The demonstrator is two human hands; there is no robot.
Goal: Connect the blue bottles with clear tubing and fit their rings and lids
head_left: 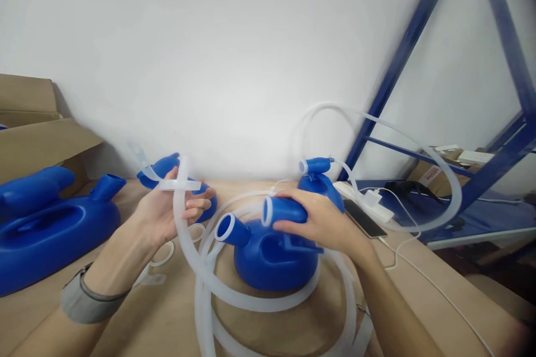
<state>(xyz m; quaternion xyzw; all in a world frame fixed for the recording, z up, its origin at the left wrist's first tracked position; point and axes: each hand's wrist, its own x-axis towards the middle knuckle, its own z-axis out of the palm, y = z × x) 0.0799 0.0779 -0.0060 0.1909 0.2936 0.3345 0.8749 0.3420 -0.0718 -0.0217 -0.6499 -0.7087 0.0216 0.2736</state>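
Your half-curled left hand (159, 215) supports the tube (180, 203) while your right hand (326, 217) grips the blue nozzle (288, 210), seemingly positioning both; moving either likely calls for slack.

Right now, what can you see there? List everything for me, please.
Jugs: three clearly visible, blue, left, centre and right rear
Nozzles: two, blue with pale rims, one in the right hand, one on the right rear jug
Other blue pieces: count unclear, blue, far left and behind the left hand
Tubing: count unclear, translucent white, left hand, around centre jug, looped right rear
Strip: one, white, across the left hand's tubing
Rings: two, white, table
Phone: one, dark, table, right
Plugs and cables: several, white, beside phone
Cardboard boxes: count unclear, brown, left and right
Frame: one, blue, right
Table: one, tan, underneath
Wall: one, white, behind
Wristband: one, grey, left wrist
Hands: two, bare, left on tubing, right on nozzle
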